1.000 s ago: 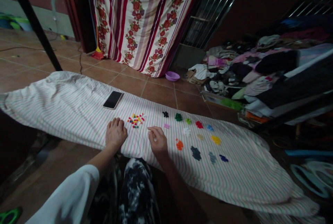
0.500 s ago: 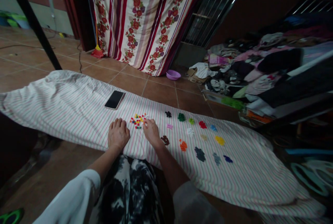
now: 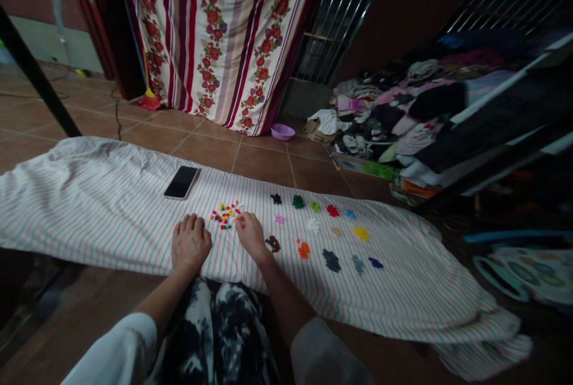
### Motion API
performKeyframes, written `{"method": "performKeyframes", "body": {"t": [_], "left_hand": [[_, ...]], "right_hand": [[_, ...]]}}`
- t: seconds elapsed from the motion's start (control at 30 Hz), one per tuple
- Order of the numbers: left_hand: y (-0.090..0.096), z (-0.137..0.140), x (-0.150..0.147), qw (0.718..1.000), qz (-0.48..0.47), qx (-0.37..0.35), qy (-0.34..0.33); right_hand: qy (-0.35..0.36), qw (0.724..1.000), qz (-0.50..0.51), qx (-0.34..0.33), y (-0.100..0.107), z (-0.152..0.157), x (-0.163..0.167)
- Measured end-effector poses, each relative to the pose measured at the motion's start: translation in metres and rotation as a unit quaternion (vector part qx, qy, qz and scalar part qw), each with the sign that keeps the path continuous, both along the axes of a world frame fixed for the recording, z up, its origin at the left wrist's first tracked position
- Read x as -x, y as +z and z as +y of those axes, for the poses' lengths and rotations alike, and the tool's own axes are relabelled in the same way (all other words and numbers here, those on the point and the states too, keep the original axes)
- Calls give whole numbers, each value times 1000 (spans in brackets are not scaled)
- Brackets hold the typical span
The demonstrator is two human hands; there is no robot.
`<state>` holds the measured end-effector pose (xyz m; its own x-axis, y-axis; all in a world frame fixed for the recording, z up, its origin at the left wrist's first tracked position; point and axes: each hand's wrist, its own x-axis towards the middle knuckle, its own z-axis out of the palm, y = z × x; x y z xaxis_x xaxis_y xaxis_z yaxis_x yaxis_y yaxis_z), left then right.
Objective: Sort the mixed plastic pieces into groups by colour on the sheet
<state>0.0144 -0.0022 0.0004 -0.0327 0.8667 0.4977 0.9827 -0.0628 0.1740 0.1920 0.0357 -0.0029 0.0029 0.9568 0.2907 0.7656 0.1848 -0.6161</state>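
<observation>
My left hand (image 3: 191, 243) lies flat, palm down, on the striped cloth (image 3: 134, 218), its fingers side by side. Just beyond it is a loose pile of small mixed-colour pieces (image 3: 225, 214), red, yellow, orange, green and white. At the right edge of that pile my right hand (image 3: 249, 233) is closed in a pinch, fingertips down by the pieces; anything between them is too small to make out. To its right lie single-colour heaps, among them brown pieces (image 3: 273, 244), pink pieces (image 3: 280, 219), orange pieces (image 3: 303, 248), black pieces (image 3: 276, 199) and dark grey pieces (image 3: 332, 260).
A phone (image 3: 181, 182) rests on the cloth behind my left hand. Further right are green (image 3: 298, 202), red (image 3: 332, 211), yellow (image 3: 360, 234) and dark blue heaps (image 3: 375, 262). On the tiled floor beyond stand a purple basin (image 3: 282, 132) and a pile of clothes (image 3: 403, 104).
The whole view has shifted, so the scene sits further left. My left hand stays flat on the cloth, and my right hand stays pinched at the mixed pile's right edge.
</observation>
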Motion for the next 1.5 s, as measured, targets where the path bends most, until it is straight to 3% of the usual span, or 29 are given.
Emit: {"method": "performKeyframes", "body": {"t": [0.27, 0.5, 0.77, 0.9, 1.17, 1.5], "left_hand": [[3, -2, 1, 1000, 11, 5, -7], [6, -4, 2, 1000, 22, -3, -6], [10, -5, 2, 999, 16, 32, -5], [12, -6, 1, 999, 6, 44, 0], [9, -4, 1, 1000, -8, 29, -4], [11, -4, 1, 999, -27, 40, -10]], "right_hand": [[59, 985, 161, -10, 17, -18, -5], [3, 974, 227, -20, 22, -44, -37], [-130, 966, 188, -119, 16, -84, -129], [-152, 972, 116, -139, 6, -92, -155], [-167, 967, -36, -191, -11, -96, -153], [-169, 965, -30, -198, -21, -93, -152]]}}
